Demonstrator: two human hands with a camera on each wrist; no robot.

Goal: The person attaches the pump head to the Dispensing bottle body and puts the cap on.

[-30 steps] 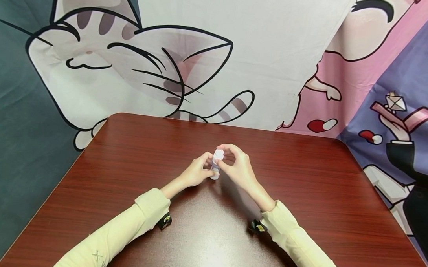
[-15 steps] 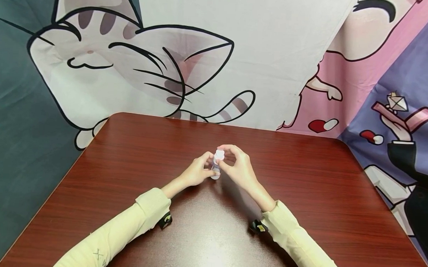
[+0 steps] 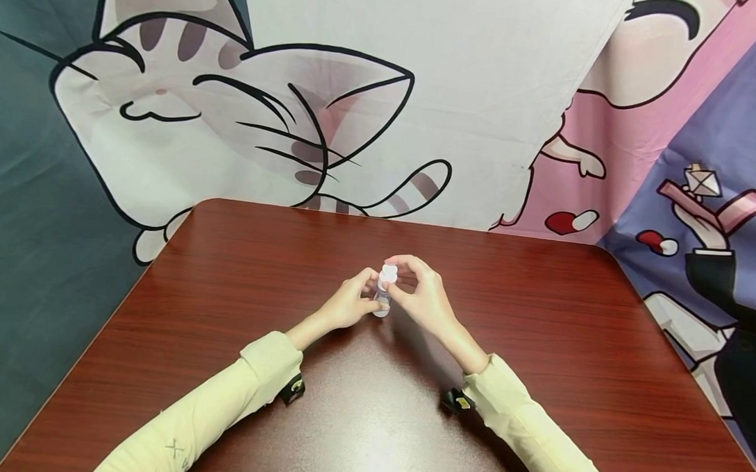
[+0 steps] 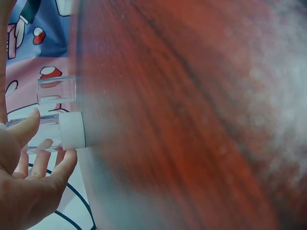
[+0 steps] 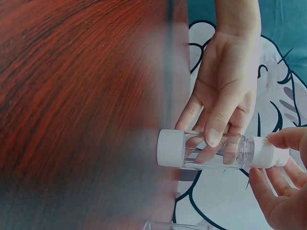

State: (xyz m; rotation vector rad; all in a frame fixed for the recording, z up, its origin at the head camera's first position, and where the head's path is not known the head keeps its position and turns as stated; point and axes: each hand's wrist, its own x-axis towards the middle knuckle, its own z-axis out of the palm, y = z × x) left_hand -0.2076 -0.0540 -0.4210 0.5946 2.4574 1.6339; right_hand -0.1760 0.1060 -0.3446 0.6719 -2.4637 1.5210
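Note:
A small clear bottle (image 3: 383, 297) with a white base (image 5: 170, 148) and a white stepped cap (image 3: 388, 274) stands upright on the table between both hands. My left hand (image 3: 346, 306) holds its clear body, with the thumb (image 5: 214, 136) on one side and the fingers around the other. With thumb and fingers, my right hand (image 3: 422, 293) pinches the white cap at the bottle's neck. Close beside the bottle in the left wrist view is a clear cylinder (image 4: 56, 91), like a loose cover; only its edge shows low in the right wrist view.
The reddish-brown wooden table (image 3: 264, 260) has rounded far corners. Cartoon-printed cloth (image 3: 482, 114) hangs behind it. Dark wrist cameras (image 3: 293, 388) sit under both cream sleeves (image 3: 222, 404), close over the tabletop.

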